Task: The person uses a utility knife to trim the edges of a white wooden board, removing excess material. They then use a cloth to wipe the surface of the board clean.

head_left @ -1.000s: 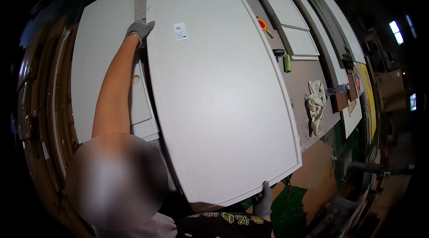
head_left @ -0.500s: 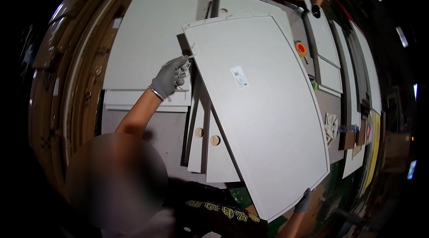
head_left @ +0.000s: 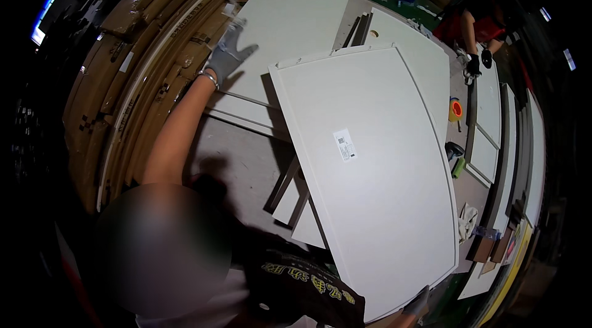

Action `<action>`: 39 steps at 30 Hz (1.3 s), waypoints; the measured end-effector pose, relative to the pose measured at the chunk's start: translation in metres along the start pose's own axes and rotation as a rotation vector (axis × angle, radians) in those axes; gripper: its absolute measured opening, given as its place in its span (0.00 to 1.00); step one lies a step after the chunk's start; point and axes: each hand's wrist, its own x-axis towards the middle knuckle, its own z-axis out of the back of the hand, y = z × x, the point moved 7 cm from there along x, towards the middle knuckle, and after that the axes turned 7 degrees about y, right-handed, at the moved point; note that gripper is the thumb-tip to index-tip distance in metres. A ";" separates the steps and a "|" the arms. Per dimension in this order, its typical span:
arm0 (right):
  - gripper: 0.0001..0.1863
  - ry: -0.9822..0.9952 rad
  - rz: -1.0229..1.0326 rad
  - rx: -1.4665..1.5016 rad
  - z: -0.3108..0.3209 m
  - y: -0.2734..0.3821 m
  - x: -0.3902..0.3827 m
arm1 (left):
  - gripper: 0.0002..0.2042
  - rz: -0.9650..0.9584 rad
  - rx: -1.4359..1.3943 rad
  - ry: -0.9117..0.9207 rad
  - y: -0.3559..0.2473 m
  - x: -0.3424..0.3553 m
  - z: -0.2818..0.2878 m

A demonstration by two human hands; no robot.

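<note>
Labelled white panel (head_left: 373, 186) askew over another white panel (head_left: 425, 63) on the bench (head_left: 237, 161), 1 hand at its near edge.
We should bear that near end evenly with our right hand (head_left: 417, 307); it is partly hidden, so we cannot tell how its grip stands. Our left hand (head_left: 229, 53) is spread, well left of the labelled panel; with 2 hands on opposite edges, we'd stop it pivoting toward the orange roll (head_left: 455, 106) at its right.
</note>
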 end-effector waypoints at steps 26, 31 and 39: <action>0.30 -0.058 0.006 -0.079 0.013 0.003 -0.008 | 0.21 -0.058 -0.960 0.479 -0.104 0.096 -0.035; 0.28 -0.330 -0.014 -0.114 -0.027 0.011 -0.022 | 0.38 -0.026 -0.082 0.708 -0.051 0.055 -0.091; 0.28 -0.209 0.072 -0.231 0.017 0.033 0.022 | 0.22 -0.026 -0.455 0.535 -0.035 -0.049 -0.069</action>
